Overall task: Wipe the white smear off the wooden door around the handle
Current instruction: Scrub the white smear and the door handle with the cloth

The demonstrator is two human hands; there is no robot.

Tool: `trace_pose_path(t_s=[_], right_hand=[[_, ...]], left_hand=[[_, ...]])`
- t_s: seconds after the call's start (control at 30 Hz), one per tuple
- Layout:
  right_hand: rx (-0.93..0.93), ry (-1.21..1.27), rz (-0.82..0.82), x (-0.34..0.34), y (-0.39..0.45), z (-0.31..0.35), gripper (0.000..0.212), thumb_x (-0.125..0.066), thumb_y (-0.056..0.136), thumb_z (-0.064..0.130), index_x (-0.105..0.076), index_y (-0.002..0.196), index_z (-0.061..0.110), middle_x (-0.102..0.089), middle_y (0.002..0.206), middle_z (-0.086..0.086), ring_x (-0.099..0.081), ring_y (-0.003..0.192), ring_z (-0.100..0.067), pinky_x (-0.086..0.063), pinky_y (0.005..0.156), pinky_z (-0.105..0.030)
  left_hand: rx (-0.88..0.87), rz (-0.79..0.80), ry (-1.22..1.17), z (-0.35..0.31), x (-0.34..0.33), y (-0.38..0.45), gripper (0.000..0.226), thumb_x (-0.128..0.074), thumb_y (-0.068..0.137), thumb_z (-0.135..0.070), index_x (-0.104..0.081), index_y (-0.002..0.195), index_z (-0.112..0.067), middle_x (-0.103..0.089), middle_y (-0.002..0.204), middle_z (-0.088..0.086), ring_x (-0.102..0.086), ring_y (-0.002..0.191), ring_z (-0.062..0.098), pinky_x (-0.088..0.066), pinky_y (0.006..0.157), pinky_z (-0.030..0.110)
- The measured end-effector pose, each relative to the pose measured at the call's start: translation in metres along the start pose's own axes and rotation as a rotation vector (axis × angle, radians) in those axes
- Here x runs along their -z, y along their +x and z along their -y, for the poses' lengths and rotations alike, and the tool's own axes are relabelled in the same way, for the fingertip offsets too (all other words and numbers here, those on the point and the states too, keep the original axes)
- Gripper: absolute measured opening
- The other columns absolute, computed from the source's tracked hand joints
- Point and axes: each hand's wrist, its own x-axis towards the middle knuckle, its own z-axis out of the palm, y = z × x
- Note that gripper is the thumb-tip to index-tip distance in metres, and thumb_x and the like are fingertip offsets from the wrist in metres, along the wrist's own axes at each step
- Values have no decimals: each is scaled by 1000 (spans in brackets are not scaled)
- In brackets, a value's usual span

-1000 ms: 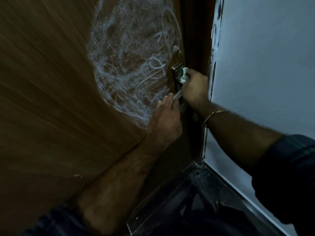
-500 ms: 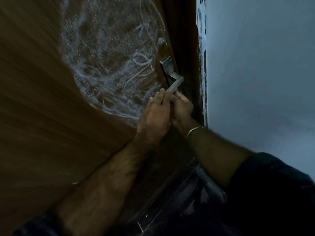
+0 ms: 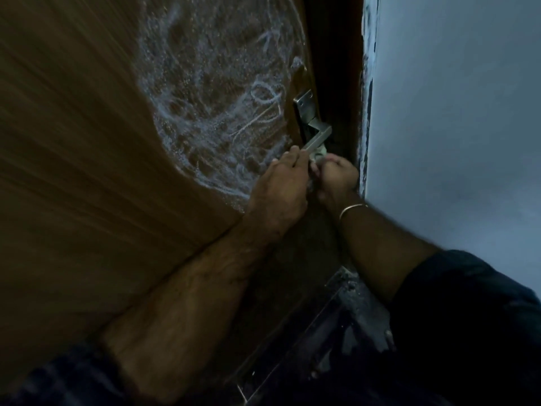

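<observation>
A brown wooden door (image 3: 76,159) fills the left side. A large white smear (image 3: 216,106) of swirls covers it left of the metal lever handle (image 3: 317,137). My left hand (image 3: 278,189) lies flat against the door just below the smear, its fingertips touching the tip of the handle. My right hand (image 3: 336,177) is closed around a crumpled white tissue (image 3: 317,155), held right under the handle's end. Both hands touch each other there.
A dark door frame (image 3: 336,68) runs beside the handle, with chipped white paint along its edge (image 3: 367,83). A pale grey wall (image 3: 453,127) fills the right. A dark threshold and floor (image 3: 336,332) lie below. A thin bangle (image 3: 351,208) circles my right wrist.
My right hand has dropped from the handle's plate to below the lever's end, with the tissue. My left hand stayed on the door. The view has shifted a little.
</observation>
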Motion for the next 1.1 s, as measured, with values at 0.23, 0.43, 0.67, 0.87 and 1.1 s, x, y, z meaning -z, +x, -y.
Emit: trace_pose_path(t_s=[0.23,0.43,0.67,0.87,1.1], right_hand=[[753,-533,20,16,-8,31,21,-61,92,7,-72,110,8,-69,108,-5,-63,97,-10,-49,88,-17],[1082,-1048,266,8,-4,72,18,-59,92,4,-73,102,8,-60,110,-7,-54,99,-11,-40,86,-9],[972,-1462,436,-14,-11,95,14,-62,89,4,-69,99,10,-57,116,-10,-58,102,-24,-49,87,-31],[846,-1428,436,-19,-14,101,13,-62,89,5,-70,96,12,-62,111,-6,-61,102,-21,-48,86,-28],[879,-1438,527,-26,-18,95,12,-65,87,7,-72,92,15,-68,105,-5,-65,98,-20,-54,87,-31]], left_hand=[[-35,-191,-66,-1,9,7,43,-59,89,-5,-61,131,-11,-64,131,12,-62,117,28,-50,96,35],[28,-124,-56,-2,19,16,30,-55,93,-12,-64,121,-15,-68,111,9,-65,101,27,-40,74,29],[103,-104,-50,-2,22,17,25,-54,96,-13,-64,119,-17,-68,108,8,-65,98,27,-43,70,32],[91,-98,-64,-1,23,19,23,-56,97,-15,-64,118,-17,-68,101,5,-66,91,23,-38,66,27],[89,-129,-44,-1,23,18,18,-57,95,-17,-65,111,-18,-70,98,8,-67,91,29,-40,66,31]])
